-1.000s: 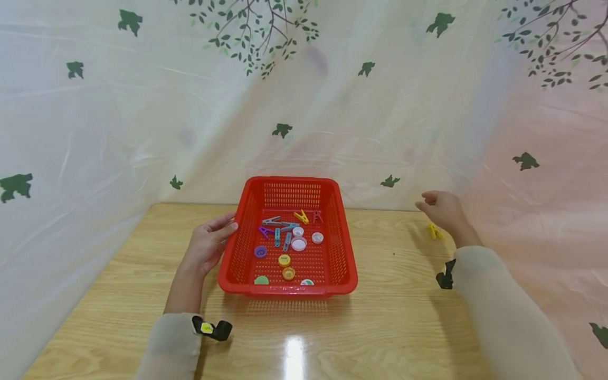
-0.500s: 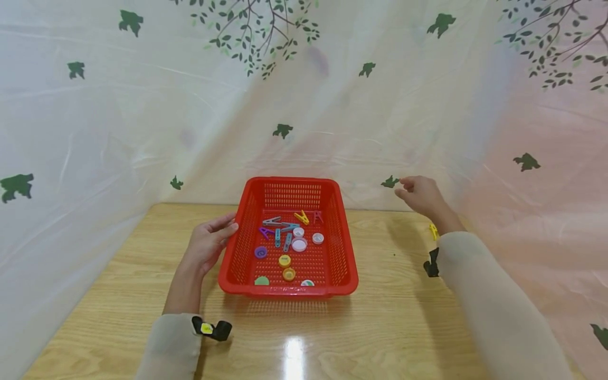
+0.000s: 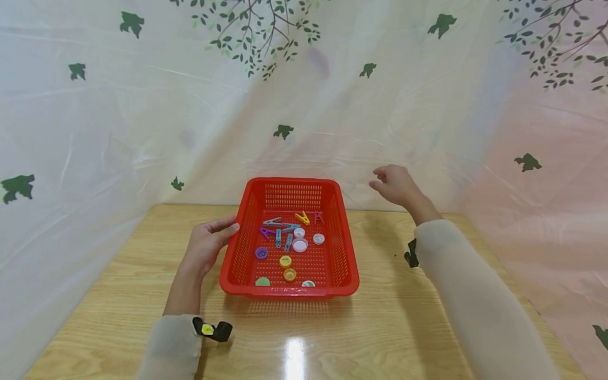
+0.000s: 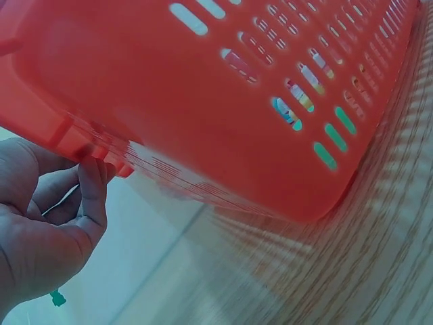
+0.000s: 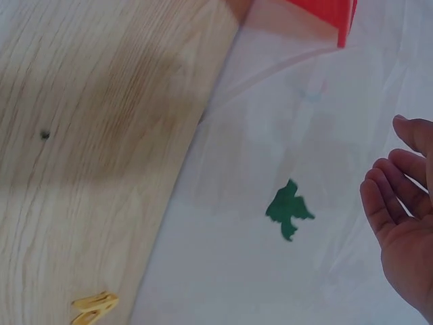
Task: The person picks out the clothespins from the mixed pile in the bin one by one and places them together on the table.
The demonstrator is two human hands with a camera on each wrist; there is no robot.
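My left hand [image 3: 205, 247] holds the left rim of a red plastic basket [image 3: 288, 292], thumb on the near side and fingers round the rim in the left wrist view. Inside lie several clothespins, among them a yellow clothespin [image 3: 302, 218] and a purple clothespin [image 3: 266, 233]. Several bottle caps lie there too, such as a white cap [image 3: 300, 245], a purple cap [image 3: 262, 253] and a yellow cap [image 3: 285, 261]. My right hand [image 3: 399, 186] hangs in the air right of the basket, its fingers loosely bent around nothing.
Another yellow clothespin [image 5: 95, 308] lies on the wooden table [image 3: 375, 327] near its far edge; the right sleeve hides it in the head view. A pale curtain [image 3: 214, 132] with green leaf shapes hangs behind and beside the table.
My right hand has moved left and up, away from the yellow clothespin on the table and towards the basket. The left hand and basket have stayed in place.
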